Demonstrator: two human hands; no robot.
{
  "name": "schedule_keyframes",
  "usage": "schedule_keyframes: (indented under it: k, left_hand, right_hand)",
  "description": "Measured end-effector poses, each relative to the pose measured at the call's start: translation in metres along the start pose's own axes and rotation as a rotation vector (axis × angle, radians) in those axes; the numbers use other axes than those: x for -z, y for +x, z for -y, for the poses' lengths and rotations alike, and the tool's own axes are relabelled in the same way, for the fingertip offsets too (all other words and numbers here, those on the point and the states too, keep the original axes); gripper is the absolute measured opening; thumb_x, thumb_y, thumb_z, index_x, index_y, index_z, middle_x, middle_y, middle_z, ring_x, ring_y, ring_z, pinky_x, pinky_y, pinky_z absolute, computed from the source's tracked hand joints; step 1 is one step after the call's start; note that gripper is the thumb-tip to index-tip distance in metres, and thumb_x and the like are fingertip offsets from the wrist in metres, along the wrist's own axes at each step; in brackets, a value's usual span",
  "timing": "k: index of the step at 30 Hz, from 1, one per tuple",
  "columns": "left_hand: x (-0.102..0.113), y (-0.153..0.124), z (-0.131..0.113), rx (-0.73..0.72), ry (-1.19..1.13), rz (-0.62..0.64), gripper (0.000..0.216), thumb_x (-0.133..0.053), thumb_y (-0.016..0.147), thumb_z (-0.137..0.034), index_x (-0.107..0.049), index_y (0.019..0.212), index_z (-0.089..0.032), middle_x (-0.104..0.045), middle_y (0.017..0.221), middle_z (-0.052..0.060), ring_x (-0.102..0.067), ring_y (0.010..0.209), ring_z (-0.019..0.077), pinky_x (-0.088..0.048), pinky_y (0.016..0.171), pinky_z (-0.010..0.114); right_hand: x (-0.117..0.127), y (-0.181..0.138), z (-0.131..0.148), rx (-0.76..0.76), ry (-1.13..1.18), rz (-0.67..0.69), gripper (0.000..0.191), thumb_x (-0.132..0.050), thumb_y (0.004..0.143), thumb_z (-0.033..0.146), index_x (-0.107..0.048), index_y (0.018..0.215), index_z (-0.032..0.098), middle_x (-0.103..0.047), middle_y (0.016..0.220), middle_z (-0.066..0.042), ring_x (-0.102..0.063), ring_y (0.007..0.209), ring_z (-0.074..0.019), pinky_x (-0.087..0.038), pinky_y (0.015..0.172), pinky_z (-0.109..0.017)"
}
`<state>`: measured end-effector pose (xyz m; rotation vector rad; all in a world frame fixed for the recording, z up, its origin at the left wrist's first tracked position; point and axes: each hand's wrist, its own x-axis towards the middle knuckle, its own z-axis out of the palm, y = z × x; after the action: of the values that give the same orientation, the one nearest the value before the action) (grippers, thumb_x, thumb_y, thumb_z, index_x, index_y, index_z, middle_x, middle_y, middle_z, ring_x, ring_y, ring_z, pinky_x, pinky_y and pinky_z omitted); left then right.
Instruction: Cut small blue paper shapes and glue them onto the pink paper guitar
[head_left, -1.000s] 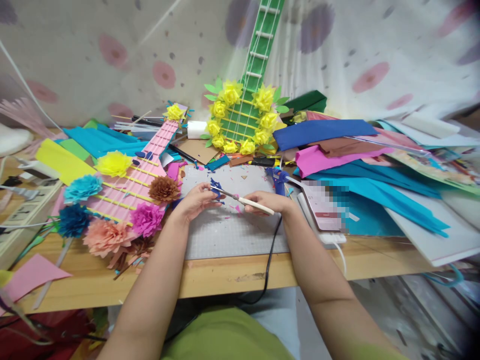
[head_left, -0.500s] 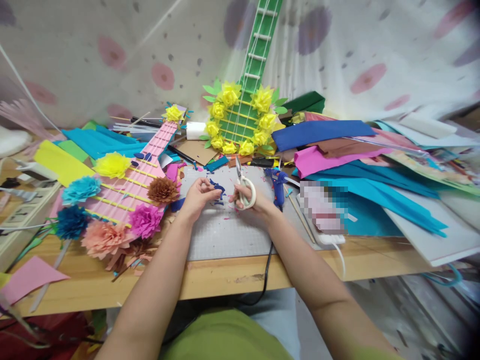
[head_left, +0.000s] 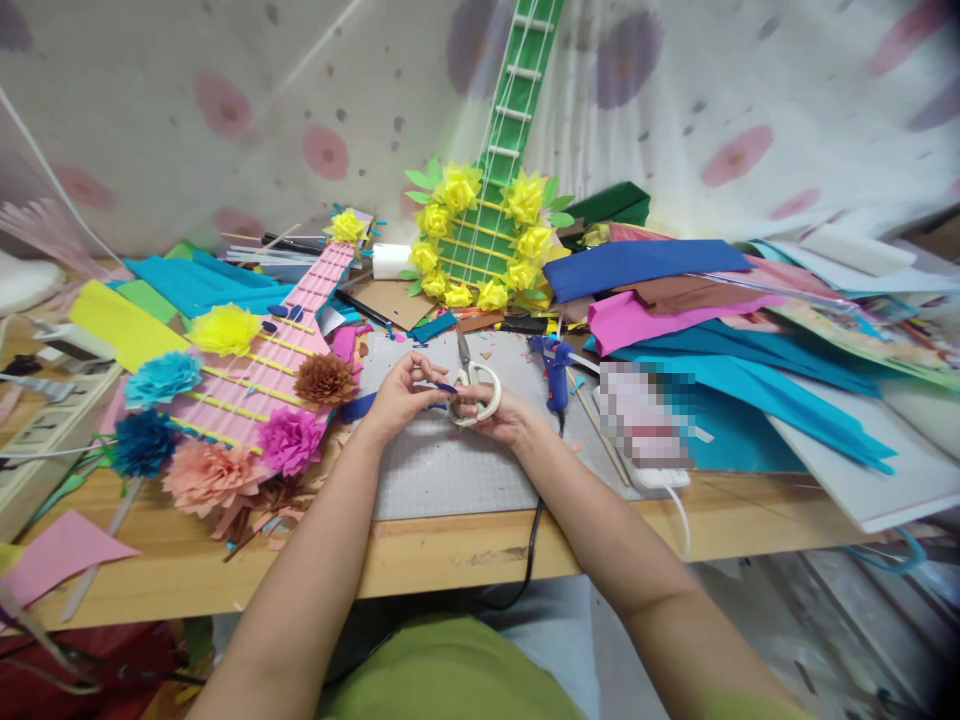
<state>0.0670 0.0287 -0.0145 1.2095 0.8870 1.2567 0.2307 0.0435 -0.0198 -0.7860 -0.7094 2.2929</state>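
My left hand [head_left: 401, 398] pinches a small dark blue paper piece [head_left: 442, 388] over the grey cutting mat [head_left: 457, 465]. My right hand [head_left: 499, 415] meets it from the right, fingers curled through the white handles of a pair of scissors [head_left: 472, 380], whose blades point up and away from me. The fingertips of both hands touch around the blue piece. A pink paper guitar [head_left: 262, 375] with paper flowers lies just left of my left hand.
A blue glue gun [head_left: 553, 368] lies right of my hands, its black cord [head_left: 534, 540] running over the table edge. A green paper guitar [head_left: 487, 220] with yellow flowers leans at the back. Stacked coloured paper sheets [head_left: 720, 320] fill the right side. A blue scrap [head_left: 360, 407] lies by the mat.
The scissors swung from lying across, cutting the blue piece, to blades pointing up. My right hand then moved left until both hands met at the blue piece.
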Motion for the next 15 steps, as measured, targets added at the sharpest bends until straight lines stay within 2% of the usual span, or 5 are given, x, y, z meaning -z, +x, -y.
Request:
schedule_keyframes:
  k: [6,11,15]
  left_hand:
    - [0.0001,-0.0008,-0.0004,-0.021,0.013,0.003,0.038,-0.077,0.053,-0.016,-0.044,0.072,-0.019,-0.064,0.068,0.001,-0.06,0.097,0.0187,-0.049,0.079,0.03]
    - [-0.0007,-0.0012,-0.0024,-0.001,0.059,-0.021,0.035,-0.076,0.052,-0.017,-0.047,0.071,-0.017,-0.066,0.085,0.003,-0.063,0.07,0.0121,-0.05,0.066,0.026]
    - [-0.001,-0.002,-0.0042,-0.027,0.152,-0.072,0.031,-0.075,0.052,-0.017,-0.049,0.067,-0.015,-0.066,0.09,0.006,-0.064,0.066,0.0122,-0.05,0.064,0.025]
  right_hand:
    - [-0.0004,-0.0007,0.0007,0.052,-0.026,-0.01,0.026,-0.075,0.057,0.02,-0.054,0.07,0.011,-0.057,0.052,0.003,-0.043,0.036,-0.0021,-0.027,0.033,-0.013]
    - [-0.001,-0.0023,0.003,-0.013,-0.044,-0.007,0.027,-0.076,0.058,0.021,-0.054,0.068,0.011,-0.058,0.051,0.003,-0.043,0.036,-0.0015,-0.028,0.033,-0.013]
    - [0.0,-0.0032,0.0026,-0.037,-0.045,-0.006,0.034,-0.081,0.051,0.021,-0.055,0.071,0.011,-0.061,0.057,0.002,-0.044,0.036,-0.0007,-0.031,0.035,-0.013]
